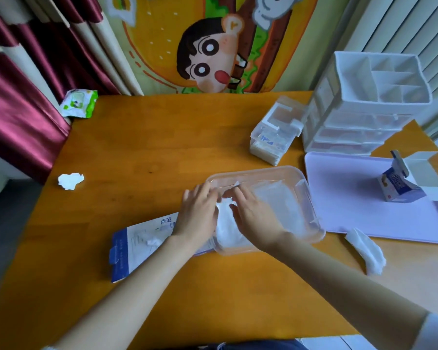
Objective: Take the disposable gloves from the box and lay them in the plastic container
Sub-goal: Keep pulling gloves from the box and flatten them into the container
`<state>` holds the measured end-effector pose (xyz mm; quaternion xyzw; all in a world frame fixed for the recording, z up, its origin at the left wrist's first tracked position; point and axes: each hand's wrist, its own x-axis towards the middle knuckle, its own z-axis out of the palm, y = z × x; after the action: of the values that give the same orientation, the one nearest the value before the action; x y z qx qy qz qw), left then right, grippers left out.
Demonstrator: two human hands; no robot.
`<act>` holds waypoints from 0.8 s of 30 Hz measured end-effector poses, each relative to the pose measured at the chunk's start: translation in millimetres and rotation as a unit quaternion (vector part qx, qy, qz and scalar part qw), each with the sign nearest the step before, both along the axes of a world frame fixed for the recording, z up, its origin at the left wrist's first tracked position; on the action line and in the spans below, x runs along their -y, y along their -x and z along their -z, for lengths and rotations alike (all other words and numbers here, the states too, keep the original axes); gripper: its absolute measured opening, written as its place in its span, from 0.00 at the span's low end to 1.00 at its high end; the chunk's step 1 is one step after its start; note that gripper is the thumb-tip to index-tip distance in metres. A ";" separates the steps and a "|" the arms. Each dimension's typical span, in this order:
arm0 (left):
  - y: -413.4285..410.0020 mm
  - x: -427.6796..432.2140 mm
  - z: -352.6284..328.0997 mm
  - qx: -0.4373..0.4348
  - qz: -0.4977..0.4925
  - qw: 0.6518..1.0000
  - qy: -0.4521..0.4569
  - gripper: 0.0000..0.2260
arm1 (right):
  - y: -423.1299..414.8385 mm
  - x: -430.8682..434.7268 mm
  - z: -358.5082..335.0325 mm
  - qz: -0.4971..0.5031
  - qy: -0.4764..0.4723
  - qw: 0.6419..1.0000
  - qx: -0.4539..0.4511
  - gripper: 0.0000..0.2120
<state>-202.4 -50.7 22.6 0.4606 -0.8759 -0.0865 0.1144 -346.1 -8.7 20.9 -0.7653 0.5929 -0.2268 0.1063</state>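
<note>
1. The disposable gloves (225, 224) are pressed down inside the plastic container (263, 170) by the left hand (199, 210) and right hand (254, 214), fingers straight (nothing gripped).
2. The thin gloves could be dragged back out if they cling to lifted palms.

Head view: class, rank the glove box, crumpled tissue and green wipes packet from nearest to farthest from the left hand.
1. Glove box, right beside the left hand, by its wrist.
2. Crumpled tissue, farther out to the left.
3. Green wipes packet, at the far left corner.
</note>
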 end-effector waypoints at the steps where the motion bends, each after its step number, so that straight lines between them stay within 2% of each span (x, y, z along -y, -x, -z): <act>1: -15.8 -2.9 2.9 -0.006 -0.035 0.999 0.007 0.09 | -17.8 -3.0 -0.9 -0.029 0.022 0.999 0.002 0.22; 3: -44.6 -8.8 11.4 0.030 -0.105 0.993 -0.038 0.08 | -50.7 -6.0 2.5 -0.081 0.033 0.996 0.014 0.24; 6: -84.9 -15.9 31.8 0.086 -0.190 0.971 -0.118 0.11 | -94.9 -5.0 16.3 -0.134 -0.033 0.990 -0.008 0.23; 10: -114.0 -25.2 46.1 0.115 -0.198 0.949 -0.216 0.18 | -128.4 4.8 42.1 -0.126 -0.157 0.970 -0.139 0.25; 14: -123.6 -31.3 51.1 0.056 -0.189 0.955 -0.219 0.12 | -133.9 10.4 56.9 -0.087 -0.206 0.956 -0.191 0.19; 18: -124.1 -35.1 50.5 -0.070 -0.190 0.952 -0.227 0.02 | -129.0 16.0 51.8 -0.066 -0.217 0.957 -0.183 0.10; 21: -120.2 -37.0 45.6 -0.155 -0.219 0.936 -0.227 0.04 | -124.2 18.3 51.2 -0.043 -0.236 0.959 -0.152 0.06; 22: -118.8 -37.3 43.2 -0.159 -0.225 0.936 -0.219 0.06 | -123.6 18.4 50.0 -0.036 -0.237 0.960 -0.141 0.06; 24: -118.5 -38.3 43.6 -0.112 -0.226 0.944 -0.214 0.16 | -123.4 16.9 44.9 -0.026 -0.235 0.965 -0.117 0.07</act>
<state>-83.9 -12.3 -21.0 0.6477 -0.6911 -0.2944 0.1274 -222.8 -25.6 -24.0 -0.7549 0.6181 0.0129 0.2189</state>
